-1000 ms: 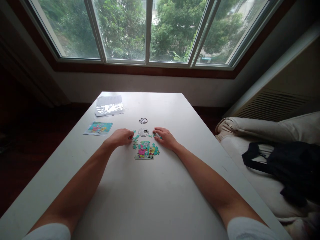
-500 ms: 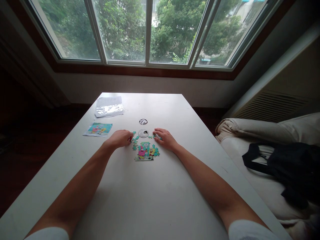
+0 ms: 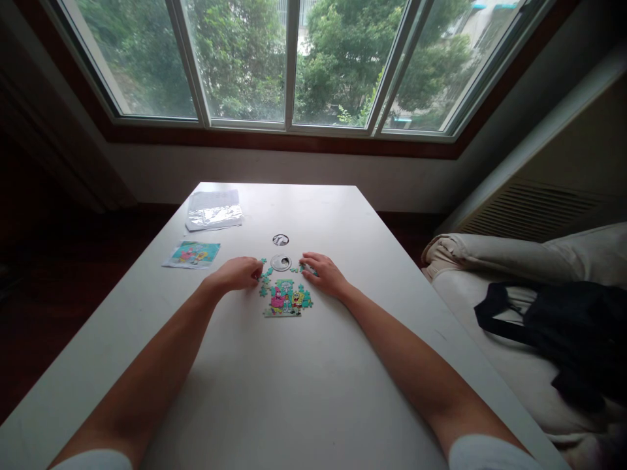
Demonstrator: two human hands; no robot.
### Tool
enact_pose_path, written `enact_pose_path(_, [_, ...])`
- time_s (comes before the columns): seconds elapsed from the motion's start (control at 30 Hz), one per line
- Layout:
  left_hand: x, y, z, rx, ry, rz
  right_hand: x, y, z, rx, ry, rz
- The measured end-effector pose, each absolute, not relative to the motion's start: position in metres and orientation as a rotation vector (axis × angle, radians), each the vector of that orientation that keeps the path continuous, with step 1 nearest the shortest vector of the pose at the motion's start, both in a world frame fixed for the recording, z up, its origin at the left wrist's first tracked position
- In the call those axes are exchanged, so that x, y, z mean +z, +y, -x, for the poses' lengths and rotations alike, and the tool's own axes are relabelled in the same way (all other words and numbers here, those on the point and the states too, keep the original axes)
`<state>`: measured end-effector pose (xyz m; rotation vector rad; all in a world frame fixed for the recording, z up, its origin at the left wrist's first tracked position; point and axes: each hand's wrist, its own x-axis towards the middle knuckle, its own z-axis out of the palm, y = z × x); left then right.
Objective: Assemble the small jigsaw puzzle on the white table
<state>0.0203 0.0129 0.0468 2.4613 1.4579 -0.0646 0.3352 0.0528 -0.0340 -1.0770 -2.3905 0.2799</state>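
A partly joined cartoon jigsaw puzzle (image 3: 287,300) lies on the white table in front of me, with pink, yellow and teal figures on it. Left of its top edge, my left hand (image 3: 239,273) has its fingers curled together beside several loose teal puzzle pieces (image 3: 265,282). Whatever those fingertips hold is too small to make out. On the other side, my right hand (image 3: 324,271) rests with fingers stretched out and slightly apart. Its fingertips touch or partly cover a few loose pieces (image 3: 294,269).
Beyond the puzzle are a round tin (image 3: 281,263) and a smaller shiny disc (image 3: 281,240). To the left lie a reference picture (image 3: 194,254) and papers with a clear plastic sleeve (image 3: 214,210). A dark bag or garment (image 3: 573,326) lies on the pale sofa (image 3: 455,297) at right.
My left fingers have shifted very slightly to the right by the loose pieces. My right hand has stayed in place. The view has tilted a touch.
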Motion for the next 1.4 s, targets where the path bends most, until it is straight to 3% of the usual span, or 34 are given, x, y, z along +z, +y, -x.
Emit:
enact_pose_path(0.37, [0.048,0.016,-0.017,-0.074,1.401,-2.383,-0.035,0.054,-0.337,0.28,-2.383,1.048])
enact_pose_path(0.7, [0.056,0.012,-0.028,0.156,1.326,-2.437,-0.021,0.039,-0.329,0.181,-2.408,0.865])
enact_pose_path(0.87, [0.052,0.01,-0.031,0.219,1.286,-2.401,-0.015,0.024,-0.315,0.255,-2.576,0.641])
enact_pose_path(1.4, [0.035,0.014,-0.049,0.458,1.156,-1.945,-0.011,0.028,-0.321,0.446,-2.562,0.676])
